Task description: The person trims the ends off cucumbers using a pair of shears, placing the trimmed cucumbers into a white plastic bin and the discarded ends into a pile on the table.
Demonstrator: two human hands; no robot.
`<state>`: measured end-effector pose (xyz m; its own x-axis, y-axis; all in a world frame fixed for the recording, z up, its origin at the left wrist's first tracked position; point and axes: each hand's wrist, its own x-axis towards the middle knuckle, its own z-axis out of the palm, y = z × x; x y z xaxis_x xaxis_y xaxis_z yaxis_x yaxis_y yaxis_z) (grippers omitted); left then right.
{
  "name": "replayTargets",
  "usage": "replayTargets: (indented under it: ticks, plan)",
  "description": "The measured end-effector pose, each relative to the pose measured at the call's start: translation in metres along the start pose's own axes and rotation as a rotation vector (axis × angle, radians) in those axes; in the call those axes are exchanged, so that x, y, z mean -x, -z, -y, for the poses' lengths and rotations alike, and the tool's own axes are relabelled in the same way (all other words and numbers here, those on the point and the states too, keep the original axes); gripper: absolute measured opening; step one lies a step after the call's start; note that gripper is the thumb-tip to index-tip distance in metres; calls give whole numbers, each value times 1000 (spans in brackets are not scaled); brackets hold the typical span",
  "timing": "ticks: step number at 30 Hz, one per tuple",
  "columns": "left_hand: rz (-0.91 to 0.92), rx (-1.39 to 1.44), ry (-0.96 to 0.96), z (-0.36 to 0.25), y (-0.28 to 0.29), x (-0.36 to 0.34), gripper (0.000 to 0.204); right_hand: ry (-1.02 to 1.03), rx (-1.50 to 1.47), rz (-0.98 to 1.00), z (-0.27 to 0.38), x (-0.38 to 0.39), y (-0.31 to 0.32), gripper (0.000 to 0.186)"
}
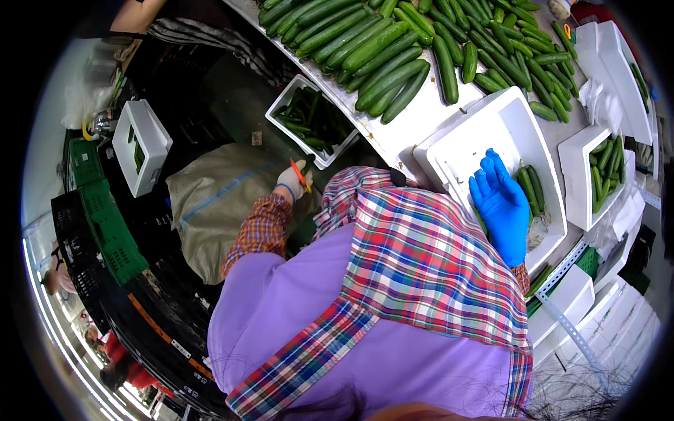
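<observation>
Although the orange tool [300,175] shows in the left hand [287,180], its kind is hard to make out; the white-gloved fingers are closed around it; the blue-gloved right hand [501,210] has its fingers extended over a white box [486,126], partly hiding cucumbers [531,188] inside; the cucumber pile [379,52] is cut off above.

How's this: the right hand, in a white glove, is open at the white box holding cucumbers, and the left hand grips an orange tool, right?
Not quite: the head view shows the right hand in a blue glove, not white. It is open at the white box holding cucumbers, and the left hand grips an orange tool.
</observation>
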<state>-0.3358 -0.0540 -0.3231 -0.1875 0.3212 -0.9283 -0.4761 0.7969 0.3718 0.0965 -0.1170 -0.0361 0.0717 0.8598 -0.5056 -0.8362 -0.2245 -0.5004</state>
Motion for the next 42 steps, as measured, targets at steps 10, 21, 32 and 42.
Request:
replayTargets:
  ticks: [10, 21, 32, 42]
  plan:
    - [-99, 7, -491, -83, -55, -51, 19, 56, 139, -12, 6, 9, 11, 54]
    - [217, 60, -742, -72, -68, 101, 31, 355, 772, -284, 22, 29, 26, 41]
    - [1011, -372, -821, -62, -202, 284, 40, 393, 1628, -360, 32, 24, 67, 37]
    - [1317, -649, -631, 8, -295, 284, 43, 607, 2086, -352, 26, 27, 70, 29]
